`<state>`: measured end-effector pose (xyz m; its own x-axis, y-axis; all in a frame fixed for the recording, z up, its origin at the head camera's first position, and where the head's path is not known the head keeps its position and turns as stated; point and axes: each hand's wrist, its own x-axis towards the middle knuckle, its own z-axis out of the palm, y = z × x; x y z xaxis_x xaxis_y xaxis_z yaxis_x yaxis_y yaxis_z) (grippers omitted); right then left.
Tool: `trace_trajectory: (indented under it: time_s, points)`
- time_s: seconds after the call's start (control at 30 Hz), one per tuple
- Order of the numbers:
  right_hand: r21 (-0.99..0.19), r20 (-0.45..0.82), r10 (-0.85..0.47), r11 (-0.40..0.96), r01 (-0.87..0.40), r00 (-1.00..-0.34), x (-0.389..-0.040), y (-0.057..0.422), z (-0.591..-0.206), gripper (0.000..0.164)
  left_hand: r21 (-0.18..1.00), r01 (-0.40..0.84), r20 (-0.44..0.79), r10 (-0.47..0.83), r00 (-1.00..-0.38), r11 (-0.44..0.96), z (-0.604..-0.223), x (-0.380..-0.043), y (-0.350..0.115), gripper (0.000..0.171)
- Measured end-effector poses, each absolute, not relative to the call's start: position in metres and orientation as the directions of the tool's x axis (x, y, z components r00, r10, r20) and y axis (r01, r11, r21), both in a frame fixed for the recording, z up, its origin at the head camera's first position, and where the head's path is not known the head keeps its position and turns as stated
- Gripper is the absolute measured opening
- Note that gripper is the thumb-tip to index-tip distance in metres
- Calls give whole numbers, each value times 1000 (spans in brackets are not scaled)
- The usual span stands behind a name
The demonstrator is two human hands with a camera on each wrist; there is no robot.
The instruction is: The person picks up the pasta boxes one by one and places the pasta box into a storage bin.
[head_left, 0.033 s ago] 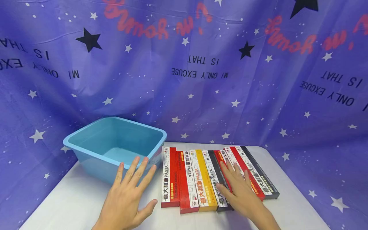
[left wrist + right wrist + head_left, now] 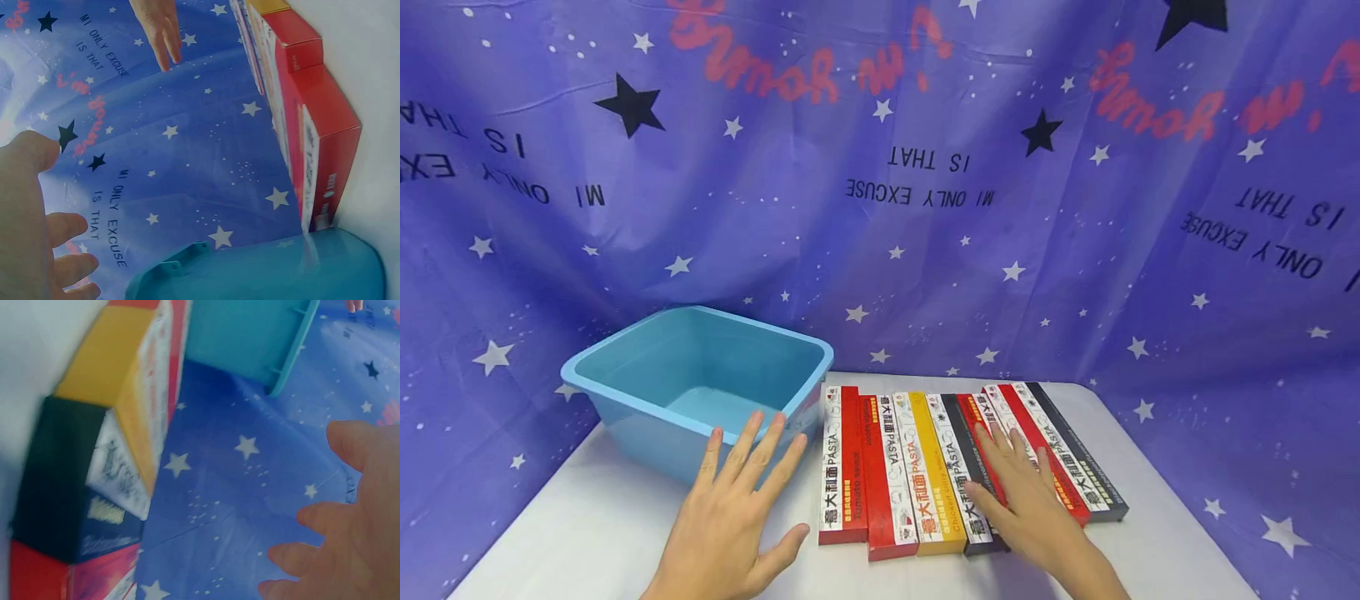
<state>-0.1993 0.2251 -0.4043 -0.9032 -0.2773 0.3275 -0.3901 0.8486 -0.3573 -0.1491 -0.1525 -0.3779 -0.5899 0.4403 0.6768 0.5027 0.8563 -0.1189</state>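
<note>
Red, yellow, black and white, the slim cardboard pasta boxes [image 2: 936,467] lie side by side on the white desk [image 2: 850,581], their near ends uneven. Above the right part of this row is the right hand [image 2: 1030,517], fingers extended and slightly spread; its grip is wide and empty. The left hand [image 2: 730,521] has its fingers fanned, its grip likewise wide and empty, near the light-blue, square-sided plastic tub [image 2: 655,437] but apart from it. That tub stands left of the boxes, beneath a purple-blue, star-printed cloth [image 2: 925,279] hanging behind.
</note>
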Motion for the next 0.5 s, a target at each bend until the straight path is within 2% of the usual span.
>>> trace_trajectory:
  time_s: [0.13, 0.23, 0.33, 0.4, 0.43, 0.5]
  points:
    - [-350, 345, -273, 850, -393, -898, -207, 234, -406, 74, -90, 480, 704, 397, -589, 872, -378, -149, -157, 74]
    - [-341, 364, -255, 859, -383, -896, -217, 251, -406, 76, 14, 436, 799, 252, -545, 900, -379, -149, -162, 75]
    - [-342, 388, -207, 872, -349, -898, -233, 275, -408, 79, 235, 407, 881, -16, -473, 883, -386, -150, -163, 74]
    - [-342, 415, -169, 882, -326, -894, -247, 294, -413, 78, 411, 399, 867, -216, -449, 820, -392, -151, -161, 70]
    - [-333, 430, -150, 890, -311, -890, -254, 304, -417, 77, 494, 404, 839, -302, -452, 770, -394, -152, -161, 67]
    - [-314, 458, -113, 908, -279, -882, -267, 324, -426, 74, 665, 385, 729, -444, -521, 640, -397, -152, -159, 64]
